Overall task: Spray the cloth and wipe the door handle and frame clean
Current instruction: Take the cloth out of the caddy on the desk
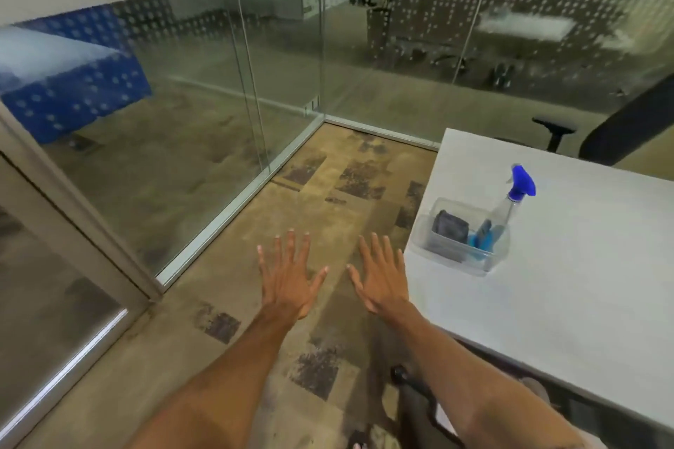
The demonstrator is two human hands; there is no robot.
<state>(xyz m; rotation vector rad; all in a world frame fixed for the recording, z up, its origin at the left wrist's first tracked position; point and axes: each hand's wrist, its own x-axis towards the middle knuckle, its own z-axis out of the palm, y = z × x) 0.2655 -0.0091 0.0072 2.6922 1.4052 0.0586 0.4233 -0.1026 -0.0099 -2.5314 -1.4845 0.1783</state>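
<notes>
A clear spray bottle with a blue trigger head stands in a clear plastic bin on the corner of a white table. A folded grey cloth and a blue cloth lie in the same bin. My left hand and my right hand are stretched out flat over the carpet, fingers spread, holding nothing, left of the table corner. The door frame runs down the left side. No door handle shows.
Glass partition walls with a dotted film band enclose the corner ahead. Patterned carpet covers the floor. A black office chair stands behind the table, and a dark chair base sits under the table's near edge.
</notes>
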